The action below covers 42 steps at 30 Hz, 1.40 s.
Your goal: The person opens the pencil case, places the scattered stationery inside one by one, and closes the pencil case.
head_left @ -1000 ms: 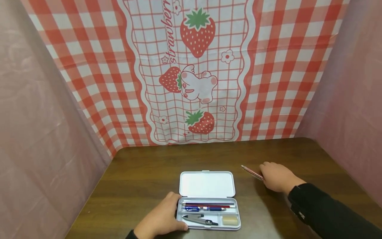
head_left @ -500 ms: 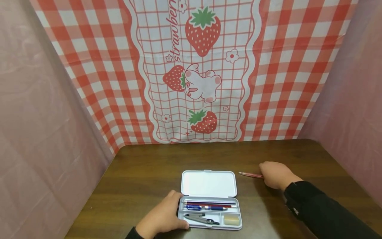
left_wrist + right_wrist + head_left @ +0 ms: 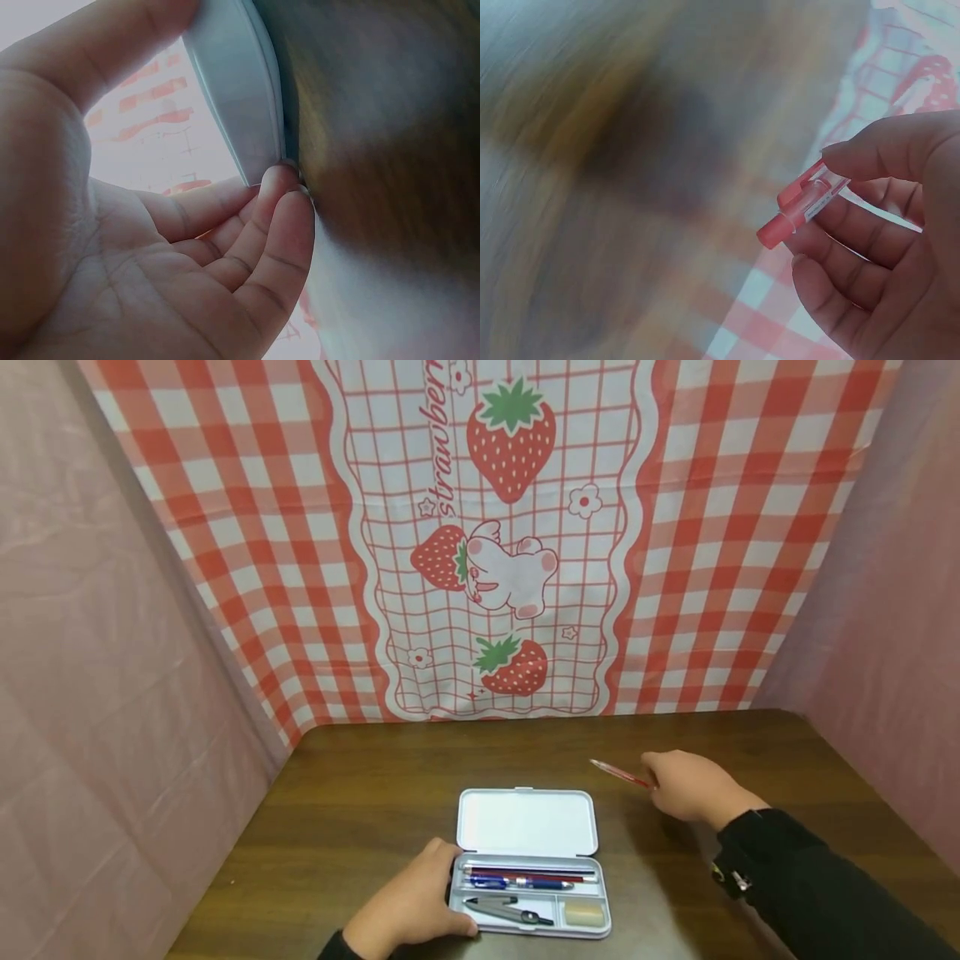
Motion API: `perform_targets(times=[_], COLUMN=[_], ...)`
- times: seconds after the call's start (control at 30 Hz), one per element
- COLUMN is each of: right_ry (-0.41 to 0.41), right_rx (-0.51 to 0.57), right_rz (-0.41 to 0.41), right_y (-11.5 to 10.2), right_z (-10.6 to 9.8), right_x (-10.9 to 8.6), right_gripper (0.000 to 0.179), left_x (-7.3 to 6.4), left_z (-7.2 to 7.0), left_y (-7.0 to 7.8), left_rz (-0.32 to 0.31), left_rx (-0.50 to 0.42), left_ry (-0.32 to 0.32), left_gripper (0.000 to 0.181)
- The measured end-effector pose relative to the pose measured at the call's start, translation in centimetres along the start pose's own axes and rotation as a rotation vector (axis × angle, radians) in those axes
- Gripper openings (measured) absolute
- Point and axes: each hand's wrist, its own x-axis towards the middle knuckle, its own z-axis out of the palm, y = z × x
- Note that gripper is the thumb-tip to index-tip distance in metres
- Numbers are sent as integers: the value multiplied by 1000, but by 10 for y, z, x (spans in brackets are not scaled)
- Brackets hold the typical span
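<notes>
An open white pencil case [image 3: 527,821] lies on the table, its lid folded back. My left hand [image 3: 414,897] grips the case's left end, thumb at the front corner and fingers at the back; in the left wrist view the fingertips touch the edge of the case wall [image 3: 240,90]. Away to the right of the case, my right hand [image 3: 693,785] pinches a red pen [image 3: 619,772] above the table, its tip pointing left. The right wrist view shows the pen's red clip and button end [image 3: 799,206] between thumb and fingers.
Inside the case lie a blue pen [image 3: 543,883], pencils [image 3: 525,872], a grey compass [image 3: 506,909] and a beige eraser [image 3: 582,912] in its own compartment. A brown wooden table [image 3: 375,777] carries everything. A red checked cloth [image 3: 697,610] hangs behind.
My right hand has lifted the red pen up from the table and moved it slightly left. The left hand stays on the case. The head view has shifted slightly.
</notes>
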Motion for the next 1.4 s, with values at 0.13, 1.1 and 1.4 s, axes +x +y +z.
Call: perform_targets(times=[0.13,1.1,1.4], right_ry=[13,-141,-85], right_rx=[85,335,346], right_rz=[-16,-279,-303], right_y=[-12,-122,-134], right_z=[-3,19,20], right_x=[0,-26,-27], right_gripper=[14,17,17], left_x=[-1,-2,0], left_z=[1,1,3], left_y=[0,-3,-4], left_rz=[-3,48,41], left_rx=[0,2,15], left_ry=[2,46,42], left_gripper=[89,89,90])
